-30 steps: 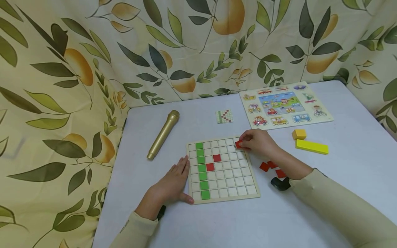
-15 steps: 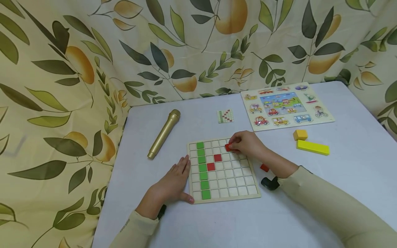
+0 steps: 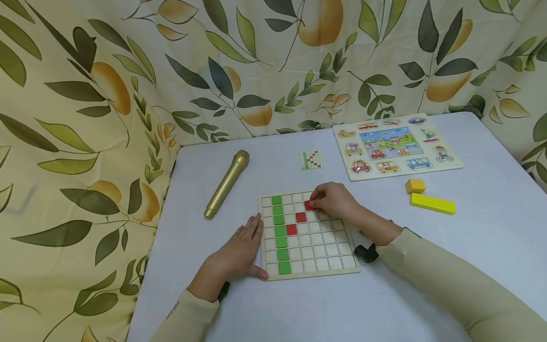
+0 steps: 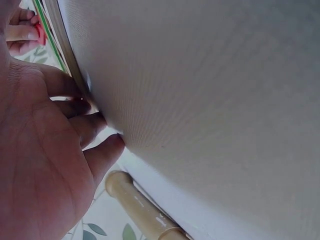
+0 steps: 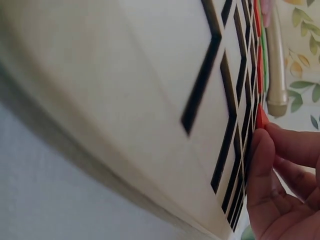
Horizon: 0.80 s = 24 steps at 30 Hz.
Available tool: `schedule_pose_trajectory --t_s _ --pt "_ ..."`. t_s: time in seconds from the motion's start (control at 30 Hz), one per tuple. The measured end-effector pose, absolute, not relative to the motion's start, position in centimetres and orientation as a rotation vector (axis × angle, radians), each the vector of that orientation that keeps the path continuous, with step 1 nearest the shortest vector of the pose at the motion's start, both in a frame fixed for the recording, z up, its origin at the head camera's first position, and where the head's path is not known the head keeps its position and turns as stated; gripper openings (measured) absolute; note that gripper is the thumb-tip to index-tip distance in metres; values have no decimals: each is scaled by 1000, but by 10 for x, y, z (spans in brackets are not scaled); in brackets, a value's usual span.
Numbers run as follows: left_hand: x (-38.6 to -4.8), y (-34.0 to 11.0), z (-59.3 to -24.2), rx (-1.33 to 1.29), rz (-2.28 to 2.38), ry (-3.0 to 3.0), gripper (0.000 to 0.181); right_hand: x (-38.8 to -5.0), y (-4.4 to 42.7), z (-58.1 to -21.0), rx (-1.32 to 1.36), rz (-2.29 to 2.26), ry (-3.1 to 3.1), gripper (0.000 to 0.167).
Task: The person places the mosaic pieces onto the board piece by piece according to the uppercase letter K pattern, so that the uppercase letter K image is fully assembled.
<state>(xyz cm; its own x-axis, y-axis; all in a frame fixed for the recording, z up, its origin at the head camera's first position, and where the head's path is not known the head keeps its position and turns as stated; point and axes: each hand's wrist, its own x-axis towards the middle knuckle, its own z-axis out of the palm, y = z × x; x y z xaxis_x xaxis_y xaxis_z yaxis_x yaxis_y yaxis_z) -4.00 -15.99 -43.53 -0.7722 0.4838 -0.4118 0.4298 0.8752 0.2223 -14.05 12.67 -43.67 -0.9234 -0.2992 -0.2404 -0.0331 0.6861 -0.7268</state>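
A plain red tile [image 3: 308,205], thin and flat, is pinched between thumb and fingertips of the right hand [image 3: 335,199] over the far part of the wooden grid board [image 3: 305,240], right of and beyond another red tile [image 3: 301,217]. What shows of its edges roughly follows the grid lines; the fingers cover too much to make out a long axis or whether it lies flat in a cell. The left hand [image 3: 238,254] rests, fingers straight, along the board's left edge. Green tiles [image 3: 279,231] fill the second column from the left, running near to far. Right of the board, slivers of red [image 3: 362,232] show, mostly hidden by the right forearm [image 3: 379,226]. Farther out on the table [image 3: 316,308], a gold microphone [image 3: 226,184] points far and right.
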Motion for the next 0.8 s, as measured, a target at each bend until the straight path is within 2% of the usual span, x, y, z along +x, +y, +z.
schedule_pose_trajectory --t_s 0.47,0.8 --pt "-41 -161 -436 677 169 2579 137 -138 123 -439 -390 -957 2715 5" --pt "-41 -162 -437 681 183 2583 135 -137 146 -431 -315 -982 2672 15"
